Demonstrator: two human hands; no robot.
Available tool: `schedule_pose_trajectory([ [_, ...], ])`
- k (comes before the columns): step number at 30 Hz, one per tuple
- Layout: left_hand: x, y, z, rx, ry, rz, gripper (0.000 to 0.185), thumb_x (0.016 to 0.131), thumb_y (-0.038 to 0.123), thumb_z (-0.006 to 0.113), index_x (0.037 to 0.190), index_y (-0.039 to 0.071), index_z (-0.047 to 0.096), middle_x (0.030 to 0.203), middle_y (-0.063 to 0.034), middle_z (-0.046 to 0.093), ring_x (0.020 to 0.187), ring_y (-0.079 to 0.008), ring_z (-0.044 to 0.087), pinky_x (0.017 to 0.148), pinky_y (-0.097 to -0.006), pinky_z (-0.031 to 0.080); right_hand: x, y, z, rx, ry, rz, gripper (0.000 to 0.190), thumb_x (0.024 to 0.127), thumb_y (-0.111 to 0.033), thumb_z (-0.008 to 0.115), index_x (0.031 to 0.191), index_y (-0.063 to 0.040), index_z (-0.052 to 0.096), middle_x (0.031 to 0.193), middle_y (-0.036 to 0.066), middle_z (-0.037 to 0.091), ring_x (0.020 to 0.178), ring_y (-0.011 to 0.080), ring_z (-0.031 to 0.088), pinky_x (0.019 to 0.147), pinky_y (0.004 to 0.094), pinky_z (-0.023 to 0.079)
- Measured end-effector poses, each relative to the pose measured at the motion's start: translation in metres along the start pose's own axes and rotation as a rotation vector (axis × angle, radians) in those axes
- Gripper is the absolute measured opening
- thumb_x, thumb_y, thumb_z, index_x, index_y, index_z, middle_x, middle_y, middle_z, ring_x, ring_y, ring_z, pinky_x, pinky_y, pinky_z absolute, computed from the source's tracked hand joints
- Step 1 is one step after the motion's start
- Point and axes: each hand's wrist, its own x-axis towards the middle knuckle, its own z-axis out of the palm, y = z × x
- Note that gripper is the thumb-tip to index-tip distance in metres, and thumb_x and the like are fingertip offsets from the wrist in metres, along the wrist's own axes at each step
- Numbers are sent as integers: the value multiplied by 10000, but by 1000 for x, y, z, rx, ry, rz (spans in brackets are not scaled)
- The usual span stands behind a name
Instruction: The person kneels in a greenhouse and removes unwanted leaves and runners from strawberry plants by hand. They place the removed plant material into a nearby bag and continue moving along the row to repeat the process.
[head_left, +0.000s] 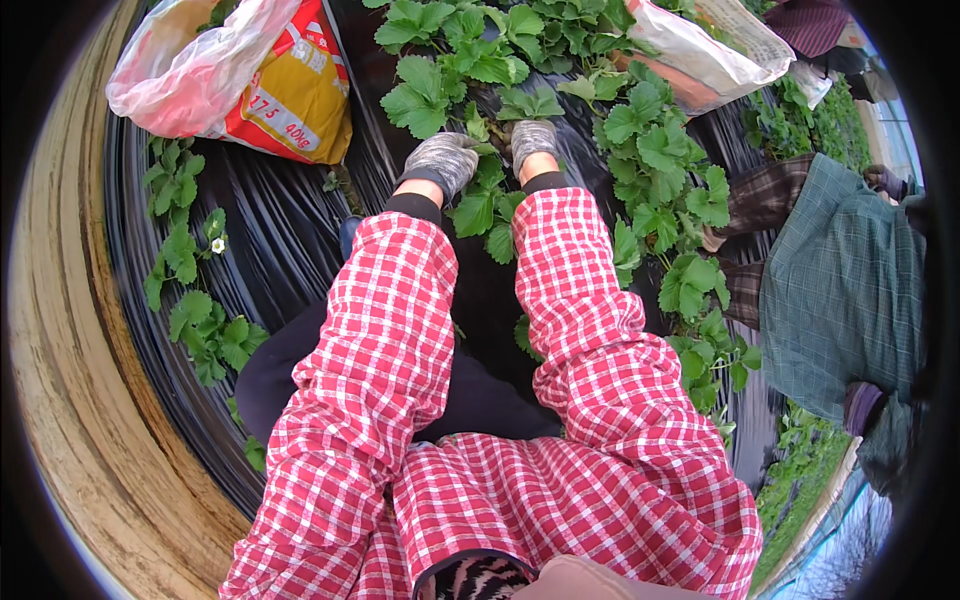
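Observation:
Both my hands wear grey knitted gloves and reach into the crown of a strawberry plant (480, 202) growing through black plastic mulch film (375, 112). My left hand (444, 161) is at the plant's left side, its fingertips against the stems and leaf stalks. On the other side, my right hand (534, 142) points down among the leaves, with its fingers mostly hidden. A brownish stem or dry leaf (495, 133) shows in the narrow gap between the gloves. Whether either hand pinches something cannot be made out.
A red and yellow printed sack (292, 97) stands open at upper left; a white sack (720, 67) lies at upper right. Strawberry rows (667, 202) flank me, with a white flower (217, 245) at left. Bare soil (90, 360) borders the bed. A co-worker in green checked clothing (832, 285) bends at right.

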Motion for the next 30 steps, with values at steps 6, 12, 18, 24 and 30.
schedule_pose_trajectory([
  [6, -2, 6, 4, 24, -98, 48, 415, 790, 214, 526, 1190, 117, 574, 1105, -156, 608, 1015, -283, 579, 905, -340, 429, -108, 28, -46, 897, -192, -31, 194, 909, -172, 475, 853, -40, 604, 668, 12, 573, 505, 110, 496, 471, 219, 411],
  [12, -9, 7, 1, 160, -244, 116, 493, 786, 172, 563, 1263, 65, 501, 1105, -174, 601, 975, -273, 593, 872, -317, 444, -142, 28, -53, 967, -200, 361, 178, 889, -174, 558, 951, -8, 556, 762, 82, 600, 589, 202, 552, 514, 290, 458],
  [18, -51, 41, -4, 458, -383, 189, 346, 809, 228, 523, 1131, 142, 615, 1151, -90, 604, 1018, -285, 593, 864, -370, 477, -100, 6, -40, 641, -172, 10, 160, 857, -220, 606, 898, -66, 591, 787, 38, 617, 666, 162, 600, 591, 285, 482],
  [24, -91, 80, 36, 688, -304, 432, 288, 820, 242, 518, 1005, 93, 681, 1015, -134, 652, 901, -288, 645, 748, -406, 513, -19, -78, -17, -1219, 117, -761, 372, 850, -316, 490, 1122, -79, 579, 1097, 123, 615, 1023, 316, 561, 883, 410, 437],
  [30, -70, 54, 57, 674, -334, 360, 270, 729, 259, 591, 911, 90, 697, 932, -137, 667, 856, -308, 644, 740, -417, 507, 10, -90, 17, -1291, -302, -724, 407, 813, -308, 545, 1138, -64, 568, 1135, 152, 591, 1023, 333, 567, 889, 397, 442],
])
